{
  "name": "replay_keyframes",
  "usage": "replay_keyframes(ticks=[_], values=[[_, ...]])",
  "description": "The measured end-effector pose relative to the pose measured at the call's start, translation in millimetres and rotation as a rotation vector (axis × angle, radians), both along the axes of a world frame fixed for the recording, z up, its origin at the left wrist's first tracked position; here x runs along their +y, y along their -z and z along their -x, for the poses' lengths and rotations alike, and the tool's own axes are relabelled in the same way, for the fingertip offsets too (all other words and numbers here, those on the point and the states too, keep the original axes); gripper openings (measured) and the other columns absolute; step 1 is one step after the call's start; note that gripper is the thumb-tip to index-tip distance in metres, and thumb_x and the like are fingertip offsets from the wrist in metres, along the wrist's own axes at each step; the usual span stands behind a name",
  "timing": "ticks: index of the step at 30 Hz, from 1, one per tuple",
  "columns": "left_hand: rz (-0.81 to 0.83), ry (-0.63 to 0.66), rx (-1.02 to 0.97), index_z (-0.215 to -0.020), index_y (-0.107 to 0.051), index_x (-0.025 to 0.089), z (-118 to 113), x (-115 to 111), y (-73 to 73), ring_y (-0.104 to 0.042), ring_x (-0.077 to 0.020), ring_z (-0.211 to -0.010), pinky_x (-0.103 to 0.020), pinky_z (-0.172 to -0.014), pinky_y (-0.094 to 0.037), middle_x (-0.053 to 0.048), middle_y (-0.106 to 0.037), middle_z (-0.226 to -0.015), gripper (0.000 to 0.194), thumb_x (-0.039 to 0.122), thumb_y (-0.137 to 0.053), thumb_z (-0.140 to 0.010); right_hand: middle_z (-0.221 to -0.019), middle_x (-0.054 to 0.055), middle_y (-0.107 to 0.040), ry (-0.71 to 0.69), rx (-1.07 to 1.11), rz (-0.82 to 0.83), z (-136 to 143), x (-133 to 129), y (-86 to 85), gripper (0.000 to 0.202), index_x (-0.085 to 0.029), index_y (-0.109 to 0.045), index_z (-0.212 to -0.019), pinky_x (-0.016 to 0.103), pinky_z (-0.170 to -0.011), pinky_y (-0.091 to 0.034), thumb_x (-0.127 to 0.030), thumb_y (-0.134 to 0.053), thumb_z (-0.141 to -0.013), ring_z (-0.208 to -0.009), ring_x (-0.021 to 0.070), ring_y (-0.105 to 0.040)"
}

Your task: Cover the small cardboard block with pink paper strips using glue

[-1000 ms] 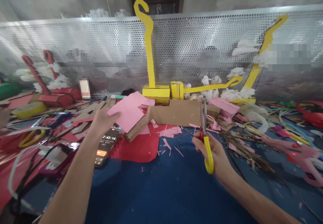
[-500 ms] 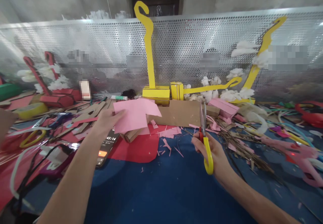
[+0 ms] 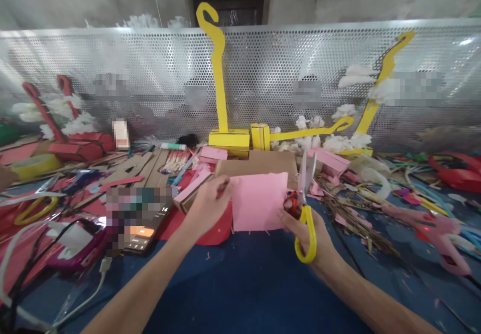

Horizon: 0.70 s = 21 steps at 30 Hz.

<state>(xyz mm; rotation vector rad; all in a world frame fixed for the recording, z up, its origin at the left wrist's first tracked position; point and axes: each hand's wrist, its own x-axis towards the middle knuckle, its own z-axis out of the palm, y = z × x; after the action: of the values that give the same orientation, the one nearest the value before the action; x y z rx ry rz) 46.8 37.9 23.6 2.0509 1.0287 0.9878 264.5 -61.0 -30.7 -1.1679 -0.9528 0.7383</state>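
Note:
A sheet of pink paper (image 3: 258, 202) is held up over the table between my two hands. Its upper left corner is pinched by my left hand (image 3: 211, 204). My right hand (image 3: 317, 237) is closed round scissors (image 3: 308, 223) with one yellow and one red handle, blades pointing up and slightly parted. The thumb of this hand also touches the paper's lower right edge. Behind the paper lies a brown cardboard piece (image 3: 259, 162), partly hidden. Red paper (image 3: 214, 233) lies below and left of the sheet.
A phone (image 3: 150, 228) and a purple power strip (image 3: 78, 254) with cables lie left. At right are a pink glue gun (image 3: 428, 228) and twigs (image 3: 361, 228). Yellow hooked paper shapes (image 3: 220, 83) stand before a perforated metal panel (image 3: 150, 68). Scraps litter the table.
My left hand has brought the pink paper rightward and turned it, uncovering a cardboard box with pink paper on it. The thumb of my right hand now meets the sheet.

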Motion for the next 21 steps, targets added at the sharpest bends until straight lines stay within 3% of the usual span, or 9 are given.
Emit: replay_keyframes(ticks=[3,5,8,10,13,16,18,21], values=[[-0.266,-0.363,0.398,-0.117,-0.066,0.02,25.6,16.4,-2.5,-0.062,-0.0382,-0.115,-0.049,-0.096,-0.046,-0.018,-0.071,-0.12,0.044,0.052,-0.043,-0.098,-0.071,-0.004,-0.053,0.033,0.063,0.034,-4.1,0.6,-1.2,0.046,-0.022,-0.058,-0.083,0.028,-0.052,-0.039,-0.05,-0.089,-0.065,-0.056,0.0117,-0.045],[-0.246,-0.495,0.601,-0.118,-0.063,0.016,40.6,28.4,1.4,-0.059,-0.0438,-0.12,-0.052,-0.094,-0.045,-0.024,-0.068,-0.122,0.048,0.052,-0.042,-0.096,-0.069,-0.005,-0.051,0.048,0.087,0.039,-4.8,0.7,-2.5,0.048,-0.022,-0.057,-0.082,0.027,-0.05,-0.039,-0.051,-0.09,-0.064,-0.054,0.0112,-0.044],[-0.107,-0.432,0.734,-0.103,-0.065,0.015,53.5,41.9,11.1,-0.067,-0.044,-0.105,-0.048,-0.082,-0.048,-0.025,-0.072,-0.103,0.046,0.052,-0.038,-0.096,-0.062,-0.007,-0.047,0.053,0.101,0.037,-3.6,1.3,-4.3,0.048,-0.022,-0.055,-0.079,0.028,-0.049,-0.04,-0.051,-0.09,-0.063,-0.051,0.0108,-0.042],[-0.067,-0.387,0.725,-0.104,-0.064,0.017,55.9,46.1,16.2,-0.071,-0.0406,-0.092,-0.044,-0.073,-0.049,-0.022,-0.073,-0.093,0.049,0.059,-0.04,-0.094,-0.061,-0.007,-0.047,0.054,0.123,0.038,-2.6,1.6,-5.4,0.049,-0.022,-0.055,-0.078,0.028,-0.049,-0.041,-0.051,-0.091,-0.061,-0.05,0.0108,-0.042],[0.006,-0.375,0.622,-0.122,-0.057,0.014,53.8,46.4,17.4,-0.073,-0.0396,-0.083,-0.044,-0.068,-0.049,-0.022,-0.074,-0.092,0.063,0.066,-0.053,-0.086,-0.066,-0.005,-0.051,0.037,0.151,0.026,-2.1,1.5,-6.4,0.048,-0.022,-0.056,-0.081,0.028,-0.05,-0.042,-0.049,-0.091,-0.062,-0.053,0.0116,-0.046],[0.052,-0.32,0.366,-0.13,-0.054,0.013,46.5,41.0,10.5,-0.071,-0.0407,-0.099,-0.047,-0.079,-0.052,-0.023,-0.073,-0.108,0.068,0.057,-0.067,-0.079,-0.063,-0.006,-0.049,0.038,0.17,0.034,-3.4,1.2,-5.9,0.048,-0.023,-0.055,-0.081,0.028,-0.049,-0.042,-0.048,-0.091,-0.062,-0.051,0.0107,-0.043],[0.134,-0.189,0.109,-0.129,-0.057,0.015,38.1,33.2,4.6,-0.068,-0.0375,-0.11,-0.046,-0.09,-0.053,-0.019,-0.071,-0.12,0.063,0.053,-0.069,-0.08,-0.064,-0.006,-0.049,0.023,0.189,0.043,-4.6,0.9,-4.8,0.047,-0.023,-0.055,-0.083,0.027,-0.049,-0.043,-0.047,-0.091,-0.063,-0.051,0.0109,-0.044],[0.427,0.079,-0.327,-0.135,-0.055,0.021,20.1,15.1,1.7,-0.066,-0.0306,-0.118,-0.042,-0.096,-0.055,-0.014,-0.067,-0.133,0.06,0.05,-0.07,-0.085,-0.069,-0.005,-0.052,-0.027,0.206,0.029,-5.4,0.3,-3.5,0.043,-0.023,-0.057,-0.087,0.027,-0.05,-0.045,-0.044,-0.089,-0.068,-0.054,0.0115,-0.046]])
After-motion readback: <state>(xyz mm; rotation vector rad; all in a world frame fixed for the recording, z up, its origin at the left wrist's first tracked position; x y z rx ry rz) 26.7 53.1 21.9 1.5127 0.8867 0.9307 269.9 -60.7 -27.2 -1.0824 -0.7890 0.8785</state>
